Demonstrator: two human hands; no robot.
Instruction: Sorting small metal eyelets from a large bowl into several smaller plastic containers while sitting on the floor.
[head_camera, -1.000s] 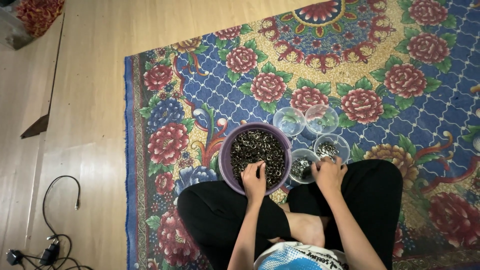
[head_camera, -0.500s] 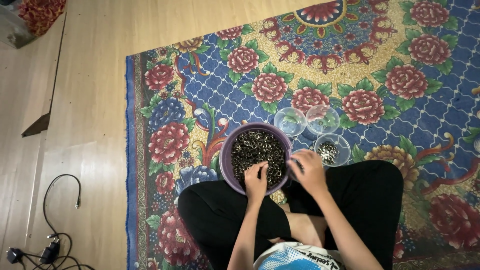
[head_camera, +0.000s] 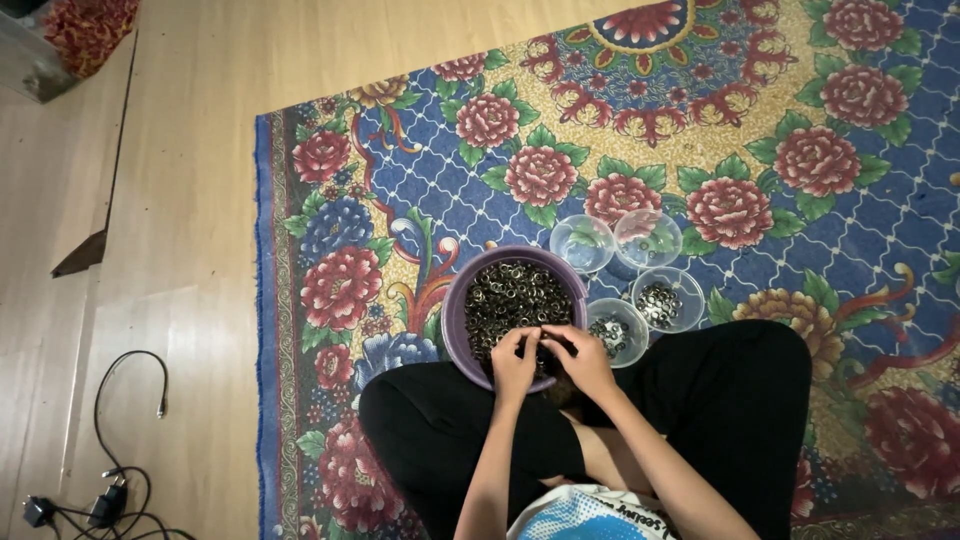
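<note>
A purple bowl (head_camera: 455, 310) full of small dark metal rings stands on the rug in front of my crossed legs. My left hand (head_camera: 514, 364) rests over the bowl's near edge, fingers bent into the rings. My right hand (head_camera: 583, 360) is beside it over the same edge, fingers curled down among the rings. Whether either hand pinches a ring is hidden. To the right stand several small clear cups: two look empty (head_camera: 582, 243) (head_camera: 647, 237), two hold a few rings (head_camera: 617, 331) (head_camera: 667, 301).
A blue and gold floral rug (head_camera: 700, 150) covers the floor under me. Left of it lies bare wooden floor (head_camera: 170, 300) with a black cable and charger (head_camera: 105, 500) at the bottom left. A box with red contents (head_camera: 70, 35) sits at the top left.
My right hand has moved left from the small cup with rings to the purple bowl, joining my left hand over the bowl's near edge.
</note>
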